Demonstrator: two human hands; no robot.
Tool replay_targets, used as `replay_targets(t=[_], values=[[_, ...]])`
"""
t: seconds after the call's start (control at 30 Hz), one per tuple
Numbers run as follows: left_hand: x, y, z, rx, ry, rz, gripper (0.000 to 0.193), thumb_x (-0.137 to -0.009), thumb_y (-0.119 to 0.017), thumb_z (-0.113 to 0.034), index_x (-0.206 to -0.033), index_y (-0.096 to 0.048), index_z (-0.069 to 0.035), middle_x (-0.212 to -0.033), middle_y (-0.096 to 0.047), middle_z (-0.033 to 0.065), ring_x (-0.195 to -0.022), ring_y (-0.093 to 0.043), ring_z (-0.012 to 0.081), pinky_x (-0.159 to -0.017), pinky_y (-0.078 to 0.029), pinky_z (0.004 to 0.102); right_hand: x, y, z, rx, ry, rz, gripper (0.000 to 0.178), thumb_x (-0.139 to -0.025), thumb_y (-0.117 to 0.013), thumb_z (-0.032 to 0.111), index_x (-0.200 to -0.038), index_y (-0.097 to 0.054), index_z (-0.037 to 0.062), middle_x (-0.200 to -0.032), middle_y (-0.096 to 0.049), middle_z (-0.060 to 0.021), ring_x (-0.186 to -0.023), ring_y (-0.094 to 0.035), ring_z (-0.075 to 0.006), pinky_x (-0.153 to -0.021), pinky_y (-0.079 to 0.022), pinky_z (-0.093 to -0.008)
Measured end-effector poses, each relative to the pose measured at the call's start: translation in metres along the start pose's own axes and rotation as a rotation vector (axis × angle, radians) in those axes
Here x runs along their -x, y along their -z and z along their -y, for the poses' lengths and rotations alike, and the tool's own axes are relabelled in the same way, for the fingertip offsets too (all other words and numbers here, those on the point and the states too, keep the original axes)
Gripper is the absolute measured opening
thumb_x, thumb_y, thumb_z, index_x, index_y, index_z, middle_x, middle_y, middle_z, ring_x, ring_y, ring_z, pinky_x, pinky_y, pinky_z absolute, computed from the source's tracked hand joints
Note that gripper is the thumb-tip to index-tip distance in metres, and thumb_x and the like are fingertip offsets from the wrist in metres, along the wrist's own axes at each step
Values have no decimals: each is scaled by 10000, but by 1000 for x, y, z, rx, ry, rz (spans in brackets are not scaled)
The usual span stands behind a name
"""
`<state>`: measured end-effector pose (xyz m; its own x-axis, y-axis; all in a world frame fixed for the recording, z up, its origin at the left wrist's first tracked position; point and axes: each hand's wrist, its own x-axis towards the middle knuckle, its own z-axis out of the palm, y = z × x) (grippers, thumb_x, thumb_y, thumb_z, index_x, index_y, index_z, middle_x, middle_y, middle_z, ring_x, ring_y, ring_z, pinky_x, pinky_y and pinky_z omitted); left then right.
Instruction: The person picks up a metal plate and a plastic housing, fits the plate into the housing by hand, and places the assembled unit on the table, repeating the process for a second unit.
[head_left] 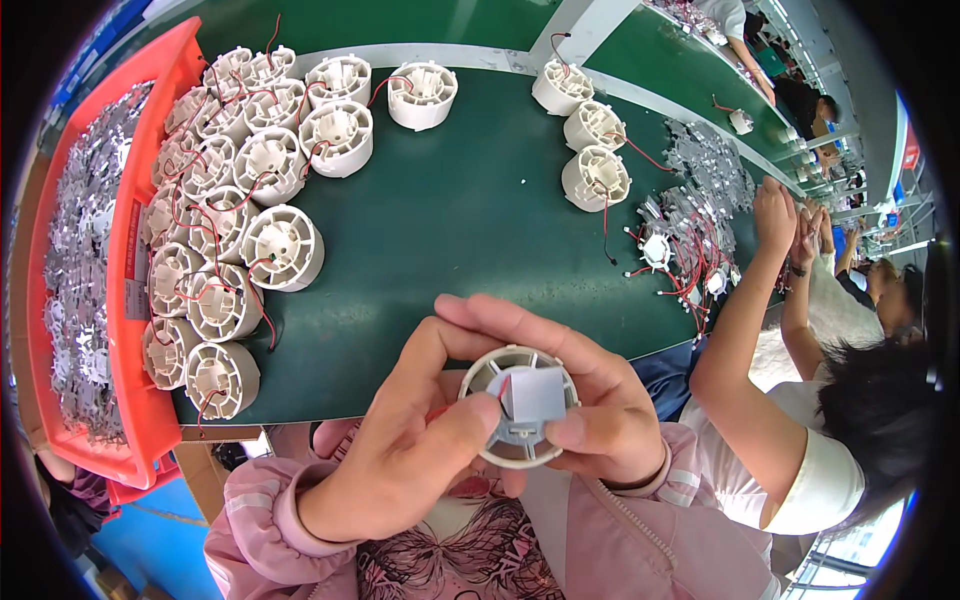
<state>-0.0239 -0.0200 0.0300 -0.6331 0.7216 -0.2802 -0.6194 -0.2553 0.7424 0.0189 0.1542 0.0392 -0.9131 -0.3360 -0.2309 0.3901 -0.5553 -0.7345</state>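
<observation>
Close in front of my body, a round cream plastic housing (520, 462) is held between both hands. Inside its ring sits a flat square grey metal plate (538, 394), with a bit of red wire beside it. My left hand (415, 430) grips the housing from the left, its thumb pressed inside the rim near the wire. Curled round the right side is my right hand (600, 410), its thumb at the plate's lower corner. The fingers behind the housing are partly hidden.
Many similar white housings (283, 248) with red and black wires crowd the green table's left side. A red bin (125, 330) of metal pieces stands beyond them. Three housings (596, 178) stand at right, near piled metal parts (705, 170). A co-worker's arm (745, 300) reaches in there.
</observation>
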Motion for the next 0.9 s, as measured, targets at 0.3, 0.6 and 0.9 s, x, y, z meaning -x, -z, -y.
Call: replay_targets(t=[0.3, 0.6, 0.9], values=[[11, -4, 19, -224, -323, -183, 520, -861, -560, -393, -1185, -410, -15, -969, -593, 135, -768, -618, 187, -594, -506, 280, 3, 3, 1, 284, 53, 205, 713, -873, -496, 102, -1490, -160, -22, -1438, -360, -174, -1305, -394, -234, -1069, -283, -362], [11, 3, 9, -172, -255, -60, 495, -896, -580, -286, -1260, -404, 0, -1156, -565, 138, -1039, -579, 212, -915, -460, 335, -7, 11, -17, 303, 330, 357, 674, -887, -459, 46, -1501, -179, 36, -1397, -398, -126, -1176, -413, -188, -952, -330, -317], [-1, 3, 18, -267, -516, -341, 197, -879, -639, -149, -1034, -606, -32, -750, -638, 59, -577, -580, 182, -517, -476, 295, -7, 7, 4, 862, 393, 206, 755, -800, -696, 95, -1442, -306, 16, -1418, -408, -203, -1309, -432, -345, -987, -432, -403]])
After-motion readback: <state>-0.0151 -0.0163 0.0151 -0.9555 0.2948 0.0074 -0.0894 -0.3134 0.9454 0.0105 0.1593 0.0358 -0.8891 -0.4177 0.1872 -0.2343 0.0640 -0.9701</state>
